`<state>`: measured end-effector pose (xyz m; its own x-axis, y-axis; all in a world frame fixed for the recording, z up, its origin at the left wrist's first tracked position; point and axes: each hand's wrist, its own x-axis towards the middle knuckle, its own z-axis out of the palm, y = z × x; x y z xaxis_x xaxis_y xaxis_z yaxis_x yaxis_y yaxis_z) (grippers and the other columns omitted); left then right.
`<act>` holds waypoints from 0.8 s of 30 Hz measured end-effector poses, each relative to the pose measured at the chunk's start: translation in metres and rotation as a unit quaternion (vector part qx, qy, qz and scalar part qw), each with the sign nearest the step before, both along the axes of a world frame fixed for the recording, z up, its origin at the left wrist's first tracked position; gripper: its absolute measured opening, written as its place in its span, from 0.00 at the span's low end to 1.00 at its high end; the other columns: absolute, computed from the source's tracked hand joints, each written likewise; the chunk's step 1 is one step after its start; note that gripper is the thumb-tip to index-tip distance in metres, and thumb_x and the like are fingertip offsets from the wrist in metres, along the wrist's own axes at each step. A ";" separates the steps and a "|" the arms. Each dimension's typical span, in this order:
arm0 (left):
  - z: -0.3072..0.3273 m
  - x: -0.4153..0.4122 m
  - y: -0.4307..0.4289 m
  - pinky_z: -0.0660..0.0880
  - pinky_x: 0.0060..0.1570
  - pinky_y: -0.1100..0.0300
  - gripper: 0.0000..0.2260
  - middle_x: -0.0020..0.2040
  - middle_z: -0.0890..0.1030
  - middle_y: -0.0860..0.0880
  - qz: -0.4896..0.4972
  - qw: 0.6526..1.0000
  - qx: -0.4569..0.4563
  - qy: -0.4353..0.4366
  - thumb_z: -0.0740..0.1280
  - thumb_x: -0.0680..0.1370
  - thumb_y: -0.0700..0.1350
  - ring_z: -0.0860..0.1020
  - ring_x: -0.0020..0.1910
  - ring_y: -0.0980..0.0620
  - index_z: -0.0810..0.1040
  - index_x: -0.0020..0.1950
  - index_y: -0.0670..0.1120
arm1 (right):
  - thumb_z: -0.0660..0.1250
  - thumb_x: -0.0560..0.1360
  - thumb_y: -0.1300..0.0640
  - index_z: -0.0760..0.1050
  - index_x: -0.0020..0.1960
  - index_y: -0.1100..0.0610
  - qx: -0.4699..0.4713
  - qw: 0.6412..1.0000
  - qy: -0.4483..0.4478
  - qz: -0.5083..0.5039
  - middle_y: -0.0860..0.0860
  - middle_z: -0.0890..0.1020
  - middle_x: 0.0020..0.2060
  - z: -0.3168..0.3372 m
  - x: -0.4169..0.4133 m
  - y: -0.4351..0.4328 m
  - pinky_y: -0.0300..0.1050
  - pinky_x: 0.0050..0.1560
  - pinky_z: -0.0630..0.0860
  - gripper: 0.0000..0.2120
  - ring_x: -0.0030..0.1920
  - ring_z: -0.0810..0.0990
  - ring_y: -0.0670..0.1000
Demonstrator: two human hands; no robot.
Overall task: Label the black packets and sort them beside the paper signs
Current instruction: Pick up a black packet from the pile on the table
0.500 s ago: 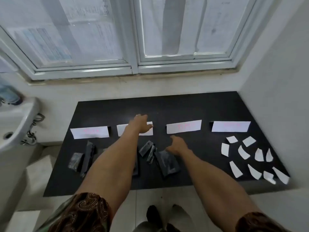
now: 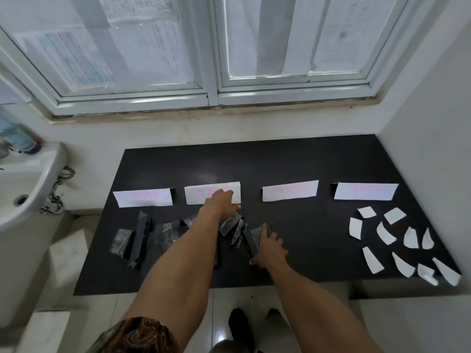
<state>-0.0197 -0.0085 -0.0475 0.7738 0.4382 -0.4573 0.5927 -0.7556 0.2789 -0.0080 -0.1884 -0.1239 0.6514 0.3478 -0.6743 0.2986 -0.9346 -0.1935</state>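
1. Black slab [image 2: 293, 161] low against a white wall, under a papered-over window [image 2: 211, 47]; white basin [image 2: 28, 179] off to the left.
2. Four paper signs in a row across the slab, each lettered in pink: first sign [image 2: 142, 197], second sign [image 2: 212, 192], third sign [image 2: 290, 191], fourth sign [image 2: 365, 191].
3. Loose white labels [image 2: 384, 233] scattered on the slab's right part, below the fourth sign, well apart from both hands.
4. Left hand [image 2: 220, 203] reached forward, arm nearly straight, palm down, fingers loosely extended over the lower right part of the second sign; nothing gripped, actual contact with the paper impossible to tell.
5. Right hand [image 2: 267, 247] lower and nearer, palm down, fingers spread and open, laid on one black packet [image 2: 251, 238] rather than clamped round it; thumb at the packet's near end.
6. More black packets between the two hands, just below the second sign [image 2: 230, 225], partly blurred.
7. Another cluster of black packets [image 2: 135, 238] below the first sign, some overlapping, one long piece lying across the others.
8. Patterned brown sleeve [image 2: 142, 335] on the left upper arm, at the bottom edge.
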 end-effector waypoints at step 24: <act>0.038 0.137 -0.109 0.66 0.70 0.44 0.39 0.76 0.62 0.39 0.142 0.926 -0.332 -0.111 0.64 0.78 0.56 0.65 0.72 0.38 0.45 0.79 0.46 | 0.77 0.64 0.50 0.43 0.77 0.48 0.347 0.889 -0.192 -0.229 0.56 0.72 0.64 0.100 0.110 -0.052 0.56 0.65 0.72 0.55 0.65 0.72 0.56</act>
